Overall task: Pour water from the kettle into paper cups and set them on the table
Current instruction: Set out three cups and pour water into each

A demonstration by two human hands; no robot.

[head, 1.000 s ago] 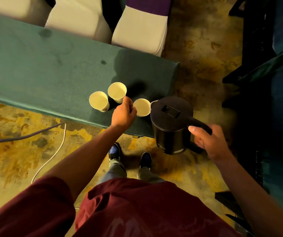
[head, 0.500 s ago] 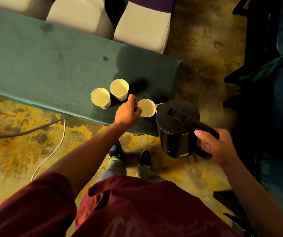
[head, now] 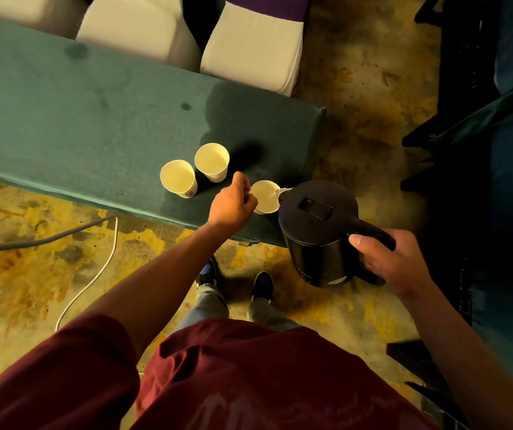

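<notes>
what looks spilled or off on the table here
A large dark patch on the green tablecloth spreads behind the paper cups, at about; it looks like a wet stain or a shadow, I cannot tell which. Small dark spots sit beside it. All three cups stand upright.

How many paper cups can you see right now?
3. Two white paper cups stand side by side on the green-clothed table: one nearer the edge, one behind it. The third is held by the left hand under the black kettle's spout.
</notes>
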